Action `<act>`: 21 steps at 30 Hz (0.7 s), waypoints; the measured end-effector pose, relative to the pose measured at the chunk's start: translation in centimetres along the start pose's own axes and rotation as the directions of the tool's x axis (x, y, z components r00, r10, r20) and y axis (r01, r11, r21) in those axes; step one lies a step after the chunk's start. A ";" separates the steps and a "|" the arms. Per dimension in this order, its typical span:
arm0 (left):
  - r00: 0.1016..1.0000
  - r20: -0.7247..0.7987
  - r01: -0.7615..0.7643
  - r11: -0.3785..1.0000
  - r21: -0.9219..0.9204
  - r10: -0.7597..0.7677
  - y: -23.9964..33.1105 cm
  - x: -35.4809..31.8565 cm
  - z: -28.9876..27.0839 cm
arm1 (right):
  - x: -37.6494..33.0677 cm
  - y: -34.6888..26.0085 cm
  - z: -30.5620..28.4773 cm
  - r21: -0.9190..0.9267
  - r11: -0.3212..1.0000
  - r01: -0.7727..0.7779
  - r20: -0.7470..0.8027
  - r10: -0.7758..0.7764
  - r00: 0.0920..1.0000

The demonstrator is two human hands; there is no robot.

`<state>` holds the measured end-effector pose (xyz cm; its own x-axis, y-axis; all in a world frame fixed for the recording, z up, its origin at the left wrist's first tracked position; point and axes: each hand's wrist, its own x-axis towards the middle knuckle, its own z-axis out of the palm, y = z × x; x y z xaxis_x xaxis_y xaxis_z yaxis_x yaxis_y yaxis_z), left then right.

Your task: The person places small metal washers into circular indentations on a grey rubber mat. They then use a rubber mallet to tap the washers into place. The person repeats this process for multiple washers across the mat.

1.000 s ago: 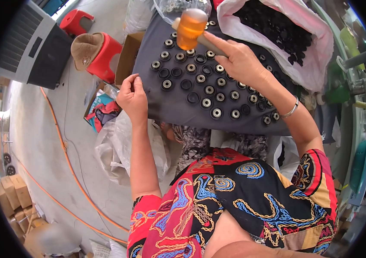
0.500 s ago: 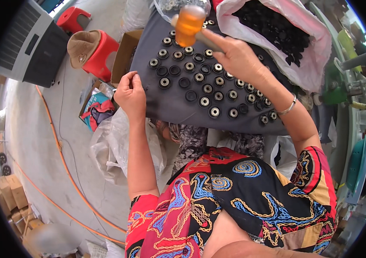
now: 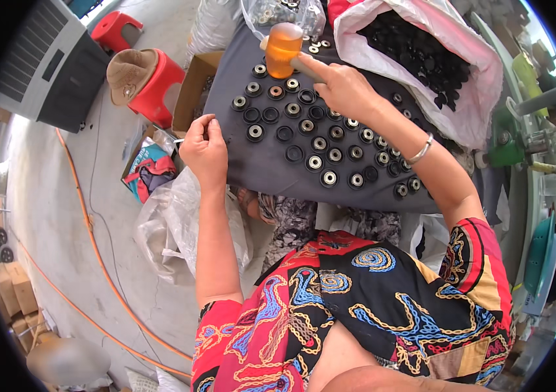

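My right hand [image 3: 349, 90] grips the handle of a mallet with a translucent amber head [image 3: 284, 52]. That head appears over the far left part of the grey-covered table [image 3: 258, 173]; whether it touches the parts below I cannot tell. My left hand [image 3: 205, 157] is closed at the table's left edge, thumb against the fingers, and anything held there is hidden. Spread between and beyond my hands are several black round parts with metal bearings [image 3: 329, 178] seated in their centres. Among them lie several black rings [image 3: 294, 153] without bearings.
A white sack [image 3: 487, 85] of black parts [image 3: 415, 52] lies at the far right. Behind the mallet sits a clear bag of metal pieces [image 3: 284, 14]. An open cardboard box [image 3: 193, 81] adjoins the table's left side, near a red stool [image 3: 163, 91] bearing a hat [image 3: 131, 75]. Green machinery [image 3: 505, 140] stands right.
The mallet head, blurred earlier, is sharper now and slightly nearer and further left over the parts. My left hand stays closed by the table edge. The whole view has shifted slightly.
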<state>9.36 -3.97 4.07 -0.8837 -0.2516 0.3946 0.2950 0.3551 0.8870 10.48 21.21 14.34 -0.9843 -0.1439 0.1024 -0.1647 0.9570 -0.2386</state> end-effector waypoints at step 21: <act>0.999 -0.036 -0.031 0.999 -0.030 0.030 -0.7 0.0 -0.2 | 4.0 0.3 -0.6 0.146 0.980 0.138 -0.252 -0.098 0.963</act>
<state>9.21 -4.41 3.47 -0.8609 -0.2727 0.4294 0.3331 0.3358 0.8811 6.53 21.05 15.31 -0.9155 -0.1692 0.3650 -0.3064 0.8810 -0.3604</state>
